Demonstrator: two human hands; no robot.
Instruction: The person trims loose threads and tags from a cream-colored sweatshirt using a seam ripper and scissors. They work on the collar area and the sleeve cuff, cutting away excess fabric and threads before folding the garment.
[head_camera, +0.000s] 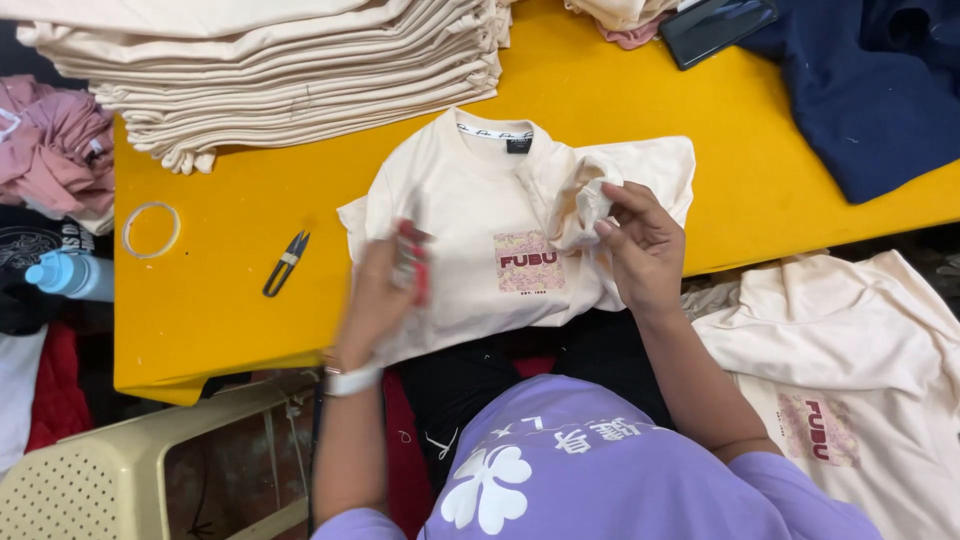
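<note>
Nearest, the left hand (385, 285) blurs over the cream t-shirt (470, 250), its grip clenched on a small red tool (418, 272). The right hand (640, 245) pinches a bunched sleeve fold up off the yellow tabletop (230, 270), lifting it toward the eye. Black snips (287, 262) lie beside, within reach; a folded cream stack (300, 70) waits beyond.

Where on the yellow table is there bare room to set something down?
Bare yellow table shows left of the cream shirt, around the thread snips and tape ring, and between shirt and navy cloth. The folded stack crowds the far left.
</note>
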